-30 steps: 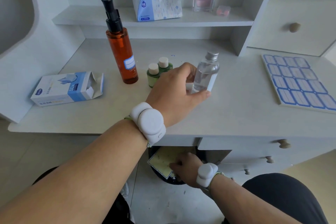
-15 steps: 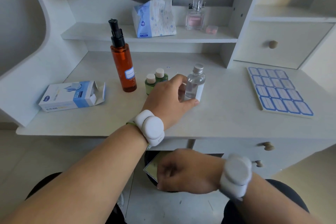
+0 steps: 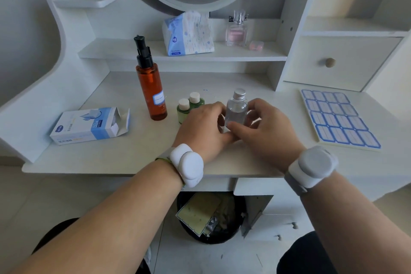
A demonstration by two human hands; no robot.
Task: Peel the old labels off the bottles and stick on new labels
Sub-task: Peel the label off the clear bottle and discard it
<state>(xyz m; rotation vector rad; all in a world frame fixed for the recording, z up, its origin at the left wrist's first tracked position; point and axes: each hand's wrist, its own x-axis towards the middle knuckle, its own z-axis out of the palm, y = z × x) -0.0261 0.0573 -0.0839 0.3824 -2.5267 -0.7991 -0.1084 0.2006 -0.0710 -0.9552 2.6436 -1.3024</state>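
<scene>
Head view looked down on a small clear bottle [image 3: 236,111] with a silver screw cap, standing upright on the white desk [image 3: 138,151] near its front edge, between both hands. Left hand [image 3: 201,131] curled round the bottle's left side, thumb lying along the base. Right hand [image 3: 265,128] closed on the right side, thumb pressed across the lower front, fingers wrapped behind. Whether any label remained under the fingers could not be told; the grip hid that part. Both wrists wore white bands.

Just left of the left hand stood two small green bottles [image 3: 189,107] with pale caps, close together, partly hidden by the knuckles. Further left, a tall amber pump bottle [image 3: 152,93], upright, bore a blue-bordered label low on its front. An opened blue and white box [image 3: 90,125] lay on its side toward the desk's left end, flap open.

Well apart on the right lay a sheet of blue-bordered labels [image 3: 339,118], flat on the desk.

On the shelf behind: a soft pack of tissues [image 3: 189,33], a perfume bottle [image 3: 236,30] with pink contents, a small pink case [image 3: 256,45] beside it.

Under the desk, a dark bin [image 3: 189,229] held a yellowish backing sheet [image 3: 199,211] and crumpled scraps.
</scene>
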